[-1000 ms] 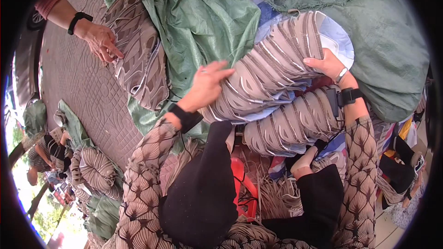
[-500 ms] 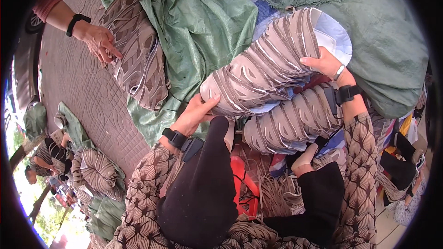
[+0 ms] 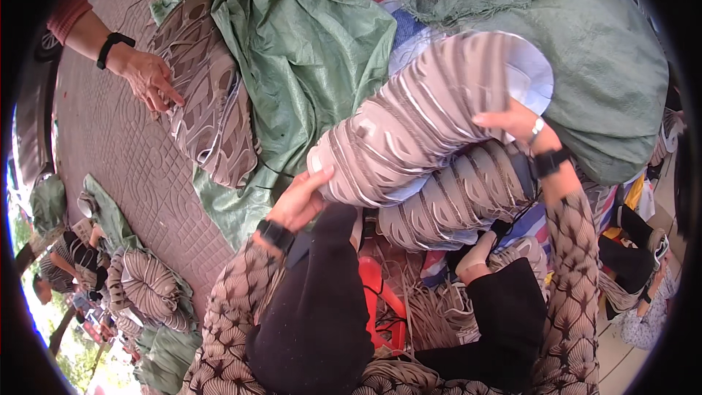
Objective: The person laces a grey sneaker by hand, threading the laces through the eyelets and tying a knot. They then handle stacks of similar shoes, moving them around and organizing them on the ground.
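Observation:
A long stack of nested shoe uppers [image 3: 409, 121], beige with brown stripes, lies across both my hands above my knees. My left hand [image 3: 301, 197] grips its near left end, thumb on top. At the far right end, where pale blue-white lining shows, my right hand [image 3: 512, 118] holds the edge with its thumb over the uppers; the fingers beneath are hidden. Just below rests a second stack of similar uppers [image 3: 457, 197], partly covered by the held one.
Another person's hand [image 3: 152, 82] touches a third stack of uppers [image 3: 208, 95] at left. Green tarps [image 3: 322, 51] spread beyond. A red plastic stool [image 3: 380, 300] and loose beige strips [image 3: 431, 314] sit between my legs. Paved ground [image 3: 139, 175] runs along the left.
The held stack has dipped slightly at its right end, which is blurred by motion. Both hands keep their grip. The whole view has shifted a little.

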The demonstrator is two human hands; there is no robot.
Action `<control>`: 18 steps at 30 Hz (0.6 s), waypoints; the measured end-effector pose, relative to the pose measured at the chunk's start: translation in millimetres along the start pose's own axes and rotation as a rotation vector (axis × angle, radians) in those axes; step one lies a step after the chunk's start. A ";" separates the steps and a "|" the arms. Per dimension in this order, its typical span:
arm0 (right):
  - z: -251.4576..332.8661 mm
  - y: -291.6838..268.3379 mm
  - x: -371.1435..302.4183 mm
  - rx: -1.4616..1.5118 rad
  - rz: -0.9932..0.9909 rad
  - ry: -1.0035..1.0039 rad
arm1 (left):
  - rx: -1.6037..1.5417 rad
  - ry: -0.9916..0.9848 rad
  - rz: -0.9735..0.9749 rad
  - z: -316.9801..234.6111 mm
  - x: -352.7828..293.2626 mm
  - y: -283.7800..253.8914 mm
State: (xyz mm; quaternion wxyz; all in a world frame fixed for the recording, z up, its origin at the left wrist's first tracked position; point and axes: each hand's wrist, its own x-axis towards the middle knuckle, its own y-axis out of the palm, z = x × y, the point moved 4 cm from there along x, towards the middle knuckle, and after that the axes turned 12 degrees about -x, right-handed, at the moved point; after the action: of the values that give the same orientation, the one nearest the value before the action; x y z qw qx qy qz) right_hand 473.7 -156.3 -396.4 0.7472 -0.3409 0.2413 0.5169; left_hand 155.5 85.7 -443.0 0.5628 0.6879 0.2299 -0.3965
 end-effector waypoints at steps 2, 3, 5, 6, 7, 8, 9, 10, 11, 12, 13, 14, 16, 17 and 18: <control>3.3 -3.8 -34.6 -0.001 -0.007 0.089 | 0.236 0.137 0.025 -9.2 -31.1 14.6; 5.2 -1.9 -43.9 0.035 -0.018 0.004 | 0.349 0.264 -0.004 -21.3 -47.7 26.3; 13.3 -7.4 -76.2 -0.015 -0.201 -0.161 | 0.508 0.347 0.055 -39.4 -58.2 53.4; 9.3 -11.0 -79.0 -0.182 -0.239 -0.197 | 0.586 0.385 0.082 -45.5 -55.9 56.5; 1.6 -16.2 -84.5 -0.342 -0.281 -0.229 | 0.620 0.420 0.131 -50.3 -51.8 57.8; -6.1 -17.1 -85.7 -0.503 -0.313 -0.262 | 0.644 0.509 0.153 -53.2 -45.8 59.8; -11.2 -15.2 -77.4 -0.617 -0.492 -0.379 | 0.786 0.576 0.127 -60.5 -44.8 58.4; -26.3 -14.3 -65.0 -0.725 -0.482 -0.455 | 0.928 0.640 0.104 -66.1 -39.6 54.6; -47.6 -15.7 -50.7 -0.837 -0.464 -0.528 | 1.022 0.684 0.090 -65.9 -26.6 41.6; -63.5 -13.1 -36.6 -0.952 -0.448 -0.601 | 1.117 0.729 0.079 -64.1 -8.5 26.5; -72.6 -9.5 -23.3 -0.917 -0.504 -0.608 | 1.211 0.773 0.070 -61.2 7.8 14.9; -79.3 -3.5 -10.7 -0.908 -0.566 -0.546 | 1.220 0.776 0.014 -52.7 23.0 9.8; -84.5 3.7 12.5 -0.874 -0.601 -0.431 | 1.386 0.681 0.098 -40.7 46.0 -17.9; -89.8 7.9 28.3 -0.834 -0.568 -0.381 | 1.338 0.634 0.149 -39.0 48.6 -38.0; -106.8 -7.4 30.7 -0.801 -0.462 -0.301 | 1.334 0.638 0.164 -35.5 54.5 -31.6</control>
State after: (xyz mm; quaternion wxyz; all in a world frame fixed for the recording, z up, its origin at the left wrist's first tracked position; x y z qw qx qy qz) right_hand 490.4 -220.4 -485.9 0.6791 -0.5677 -0.1697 0.4333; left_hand 173.2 120.8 -503.7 -0.0409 0.9802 0.0406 -0.1895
